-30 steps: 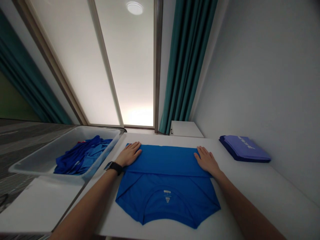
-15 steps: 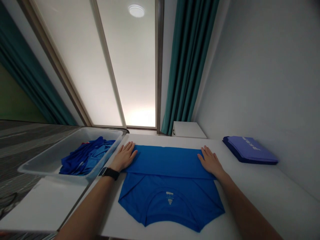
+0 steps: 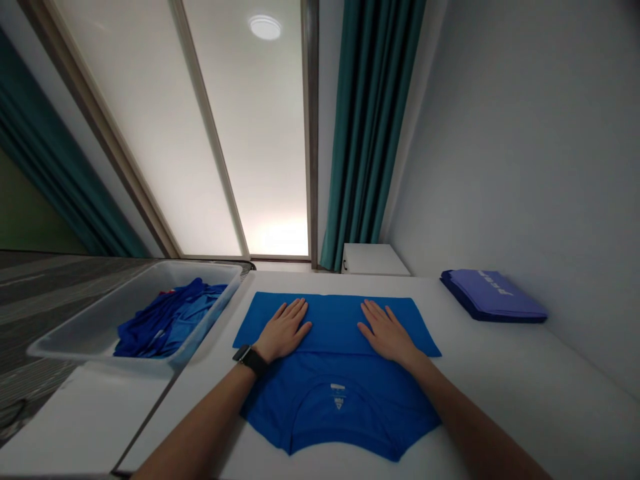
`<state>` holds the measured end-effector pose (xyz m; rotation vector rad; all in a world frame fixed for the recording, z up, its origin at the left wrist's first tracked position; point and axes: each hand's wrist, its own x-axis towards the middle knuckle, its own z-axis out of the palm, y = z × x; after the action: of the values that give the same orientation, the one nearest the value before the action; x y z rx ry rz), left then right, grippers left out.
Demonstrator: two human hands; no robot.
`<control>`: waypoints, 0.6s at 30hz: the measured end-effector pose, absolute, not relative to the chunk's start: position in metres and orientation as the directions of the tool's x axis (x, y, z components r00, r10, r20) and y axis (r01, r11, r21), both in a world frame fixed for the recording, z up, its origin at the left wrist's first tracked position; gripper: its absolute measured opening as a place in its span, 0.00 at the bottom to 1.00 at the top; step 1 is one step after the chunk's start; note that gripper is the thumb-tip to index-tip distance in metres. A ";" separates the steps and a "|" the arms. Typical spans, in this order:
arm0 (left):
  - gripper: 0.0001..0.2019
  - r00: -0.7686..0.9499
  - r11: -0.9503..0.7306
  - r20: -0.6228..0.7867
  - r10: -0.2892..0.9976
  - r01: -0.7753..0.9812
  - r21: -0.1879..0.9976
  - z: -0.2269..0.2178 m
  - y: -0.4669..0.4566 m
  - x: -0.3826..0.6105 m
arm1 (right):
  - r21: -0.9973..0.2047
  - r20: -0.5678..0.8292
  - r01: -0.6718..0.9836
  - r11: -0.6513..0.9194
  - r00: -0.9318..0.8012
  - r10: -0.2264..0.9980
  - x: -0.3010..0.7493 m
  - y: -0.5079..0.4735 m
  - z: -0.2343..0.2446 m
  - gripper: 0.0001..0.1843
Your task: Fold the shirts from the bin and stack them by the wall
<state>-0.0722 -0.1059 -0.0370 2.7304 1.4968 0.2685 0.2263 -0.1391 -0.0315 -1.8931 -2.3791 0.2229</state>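
Observation:
A blue T-shirt (image 3: 334, 373) lies on the white table, its neckline towards me and its far part folded over into a flat band. My left hand (image 3: 284, 329) rests flat on the left half of that band, fingers stretched out; a black watch (image 3: 251, 360) is on this wrist. On the right half of the band my right hand (image 3: 387, 332) lies palm down with its fingers extended. Both hands touch the fabric without gripping it. My forearms cover parts of the sleeves.
To the left stands a translucent plastic bin (image 3: 65, 343) with crumpled blue clothes (image 3: 170, 320) inside. A stack of folded purple and navy clothes (image 3: 493, 293) lies at the right of the white table (image 3: 500, 393), near the wall. Beyond the table is a white cabinet (image 3: 375, 259).
Both hands have moved inward from the side edges of the folded band onto its middle area. The shirt stays in place; the view has shifted slightly.

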 end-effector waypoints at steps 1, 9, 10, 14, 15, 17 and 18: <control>0.31 0.528 -0.543 0.144 0.837 0.834 0.095 -0.038 -0.105 -0.073 | -0.172 -0.022 0.961 0.216 -0.223 0.975 0.227 -0.139 -0.031 0.40; 0.30 0.396 -0.402 0.079 0.915 0.913 0.073 -0.028 -0.100 -0.095 | -0.118 -0.028 0.984 0.135 -0.139 0.990 0.250 -0.131 -0.037 0.40; 0.30 0.365 -0.370 0.082 0.928 0.926 0.071 -0.027 -0.098 -0.100 | -0.112 -0.025 0.986 0.123 -0.127 0.992 0.254 -0.129 -0.039 0.40; 0.28 0.257 -0.265 0.101 0.961 0.961 0.072 -0.028 -0.093 -0.114 | -0.099 -0.015 0.991 0.093 -0.095 0.995 0.264 -0.126 -0.042 0.38; 0.29 0.237 -0.244 0.099 0.967 0.967 0.073 -0.029 -0.093 -0.115 | -0.103 -0.011 0.991 0.091 -0.092 0.996 0.265 -0.126 -0.043 0.38; 0.29 0.196 -0.202 0.085 0.977 0.977 0.075 -0.028 -0.092 -0.116 | -0.114 -0.002 0.990 0.085 -0.086 0.996 0.266 -0.126 -0.043 0.37; 0.29 0.169 -0.175 0.076 0.983 0.982 0.077 -0.028 -0.092 -0.116 | -0.119 0.000 0.989 0.083 -0.083 0.997 0.266 -0.126 -0.043 0.37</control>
<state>-0.1163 -0.0917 -0.0279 2.3942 2.0112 0.1691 0.2655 -0.1258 -0.0434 -2.0703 -2.2502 0.1345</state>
